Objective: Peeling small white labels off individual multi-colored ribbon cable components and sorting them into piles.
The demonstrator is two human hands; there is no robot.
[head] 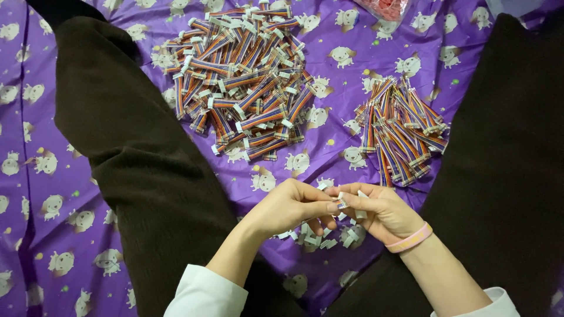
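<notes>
1. While we sit with legs spread on a purple printed sheet (35,117), our left hand (291,208) and right hand (385,214) meet at 6 o'clock, fingertips pinched shut on a small white connector piece (342,201); we cannot tell whether a cable hangs from it.
2. Just below the hands lies a scatter of loose white connector housings (329,238), partly hidden by the fingers.
3. At 2 o'clock sits the smaller heap of rainbow ribbon cables (400,132), near the right hand.
4. At 12 o'clock spreads the larger heap of rainbow ribbon cables (244,79), well apart from both hands.
5. Judging by the two heaps, we reckon the sorting is partly done, with most cables left; which heap is finished we cannot say.
6. A red item in a clear bag (385,8) is cut off at the top edge, too cropped to identify. A pink wristband (411,239) circles the right wrist.
</notes>
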